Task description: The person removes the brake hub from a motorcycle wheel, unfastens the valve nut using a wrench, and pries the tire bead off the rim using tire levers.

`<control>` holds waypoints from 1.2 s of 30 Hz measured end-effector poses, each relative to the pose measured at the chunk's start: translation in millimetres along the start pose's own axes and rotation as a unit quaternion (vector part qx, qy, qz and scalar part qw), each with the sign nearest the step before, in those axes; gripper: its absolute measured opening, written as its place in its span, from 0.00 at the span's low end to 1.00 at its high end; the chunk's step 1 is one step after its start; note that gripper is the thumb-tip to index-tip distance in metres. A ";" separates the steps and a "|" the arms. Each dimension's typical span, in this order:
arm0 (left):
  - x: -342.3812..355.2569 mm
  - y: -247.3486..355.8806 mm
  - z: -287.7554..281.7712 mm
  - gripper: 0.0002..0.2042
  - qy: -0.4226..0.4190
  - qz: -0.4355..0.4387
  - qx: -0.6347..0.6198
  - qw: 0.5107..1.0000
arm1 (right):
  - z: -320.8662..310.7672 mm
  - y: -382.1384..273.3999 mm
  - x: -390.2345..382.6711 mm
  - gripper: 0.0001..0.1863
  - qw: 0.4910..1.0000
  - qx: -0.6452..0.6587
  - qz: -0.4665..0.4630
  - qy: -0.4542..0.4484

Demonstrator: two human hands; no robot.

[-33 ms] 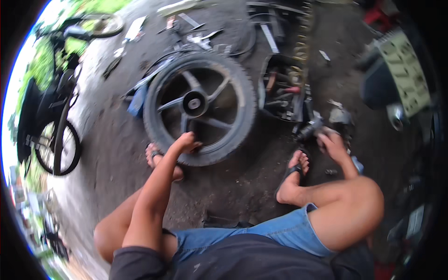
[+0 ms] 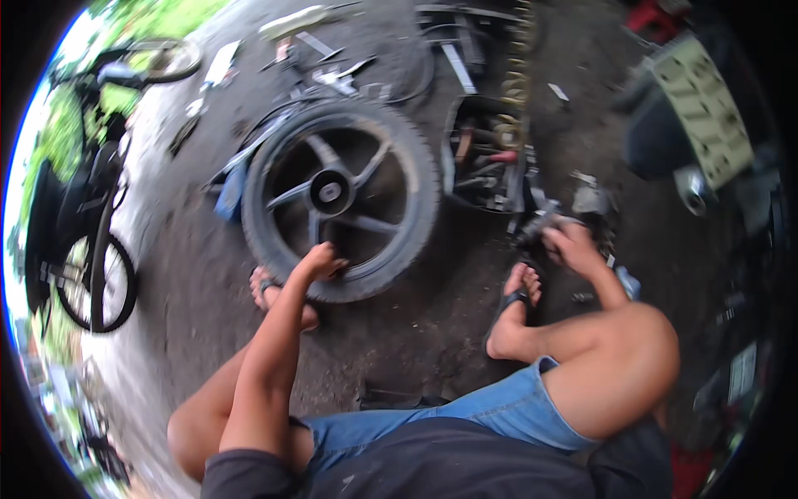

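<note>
A spoked alloy wheel with a black tyre (image 2: 403, 166) lies flat on the dark ground before me. My left hand (image 2: 322, 264) has its fingers curled on the near lower part of the rim. My right hand (image 2: 568, 241) grips a dark metal tool (image 2: 536, 229), blurred and partly hidden by my fingers, just below an open black toolbox (image 2: 486, 158) of mixed tools. My feet in flip-flops are on either side of the wheel's near edge.
A black two-wheeler (image 2: 91, 216) stands at the left. Loose metal parts (image 2: 337, 79) lie beyond the wheel. A yellow coiled hose (image 2: 522, 83) runs by the toolbox. A pale perforated panel (image 2: 698, 108) and dark machine parts are at the right.
The view has shifted slightly, so the wheel, toolbox and parts sit a little further left in the picture. My right hand and its tool show slightly further left too; both grips look the same.
</note>
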State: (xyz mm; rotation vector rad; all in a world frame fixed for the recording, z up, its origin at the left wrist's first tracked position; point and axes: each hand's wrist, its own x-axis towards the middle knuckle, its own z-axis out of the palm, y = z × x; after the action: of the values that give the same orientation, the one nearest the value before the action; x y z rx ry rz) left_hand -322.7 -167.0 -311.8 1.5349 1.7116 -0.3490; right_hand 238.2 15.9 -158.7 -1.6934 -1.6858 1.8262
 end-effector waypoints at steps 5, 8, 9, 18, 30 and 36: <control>-13.8 25.2 6.3 0.17 0.102 -0.047 -0.233 0.966 | 78.9 -7.5 40.9 0.09 0.990 0.046 -0.015 -0.132; 9.0 56.9 28.2 0.20 0.178 -0.078 -0.260 0.946 | 106.2 -10.8 42.0 0.09 0.992 0.021 0.020 -0.123; 15.7 69.4 29.2 0.20 0.178 -0.072 -0.255 0.948 | 113.1 -0.1 51.9 0.09 0.992 0.014 0.001 -0.127; 24.3 109.2 24.4 0.15 0.186 -0.124 -0.402 0.888 | 141.9 -1.5 77.7 0.07 0.962 0.107 -0.131 -0.215; 35.8 107.7 8.7 0.14 0.029 -0.068 -0.524 0.848 | 161.2 65.5 88.4 0.05 0.979 0.097 0.099 -0.149; 31.1 120.6 22.0 0.15 0.133 -0.110 -0.515 0.839 | 171.2 62.0 97.8 0.09 0.992 0.009 0.093 -0.087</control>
State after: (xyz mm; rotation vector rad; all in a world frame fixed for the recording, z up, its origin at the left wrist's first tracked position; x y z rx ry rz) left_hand -201.2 -132.1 -312.3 0.5890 1.8004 0.6394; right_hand 107.6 -40.5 -308.5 -1.7849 -1.6138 2.1226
